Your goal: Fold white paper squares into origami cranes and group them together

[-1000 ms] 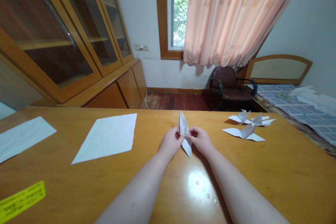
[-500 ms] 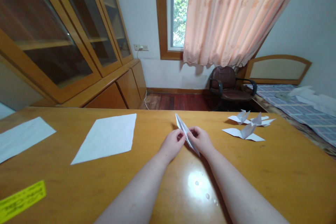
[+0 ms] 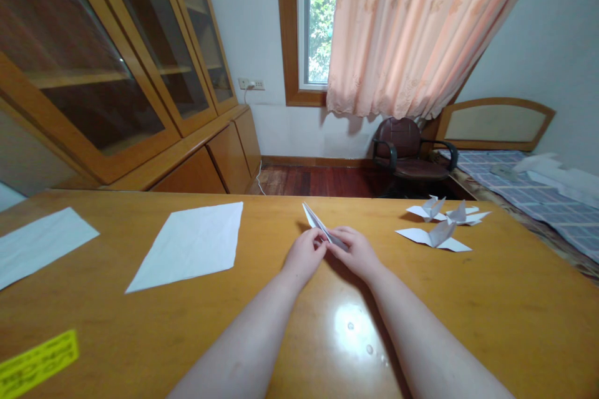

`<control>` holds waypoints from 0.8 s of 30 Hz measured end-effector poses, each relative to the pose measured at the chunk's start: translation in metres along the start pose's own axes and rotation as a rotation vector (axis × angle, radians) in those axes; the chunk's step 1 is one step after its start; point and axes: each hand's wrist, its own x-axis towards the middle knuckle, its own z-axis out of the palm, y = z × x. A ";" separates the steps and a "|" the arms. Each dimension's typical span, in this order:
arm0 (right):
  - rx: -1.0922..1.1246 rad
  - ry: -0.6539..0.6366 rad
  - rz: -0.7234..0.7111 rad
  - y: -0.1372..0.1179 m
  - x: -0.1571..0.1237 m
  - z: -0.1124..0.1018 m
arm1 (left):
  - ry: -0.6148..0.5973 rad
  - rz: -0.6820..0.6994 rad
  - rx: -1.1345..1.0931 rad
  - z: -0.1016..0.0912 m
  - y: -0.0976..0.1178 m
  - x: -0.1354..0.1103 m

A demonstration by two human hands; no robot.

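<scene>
A narrow piece of folded white paper (image 3: 313,217) is held between my two hands, just above the wooden table (image 3: 262,336). Its pointed end sticks out toward the far left. My left hand (image 3: 304,254) pinches the paper's near left edge, fingers curled. From the other side my right hand (image 3: 354,252) grips it, thumb and fingers pressed on the paper and covering its near part. To the right of my hands lie folded paper cranes, one in front (image 3: 438,237) and others behind it (image 3: 462,214).
Left of my hands lies a white paper sheet (image 3: 191,246), with another sheet (image 3: 47,243) at the far left. A yellow label (image 3: 40,363) shows at the lower left. Beyond the table are a glass-door cabinet (image 3: 173,96), an armchair (image 3: 407,149) and a bed (image 3: 552,184).
The folded paper's far tip has swung left. Its near end, which stuck out below my right hand, is now covered. My right hand's fingers have turned and lie flatter along the paper.
</scene>
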 end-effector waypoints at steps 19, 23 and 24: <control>-0.182 -0.013 0.046 0.010 0.000 0.004 | 0.063 -0.076 -0.092 0.001 -0.006 0.003; -0.215 0.008 0.045 0.012 -0.001 0.004 | 0.060 -0.030 -0.022 0.001 -0.006 0.003; -0.225 0.007 0.041 0.012 -0.001 0.004 | 0.059 -0.029 -0.014 0.001 -0.006 0.003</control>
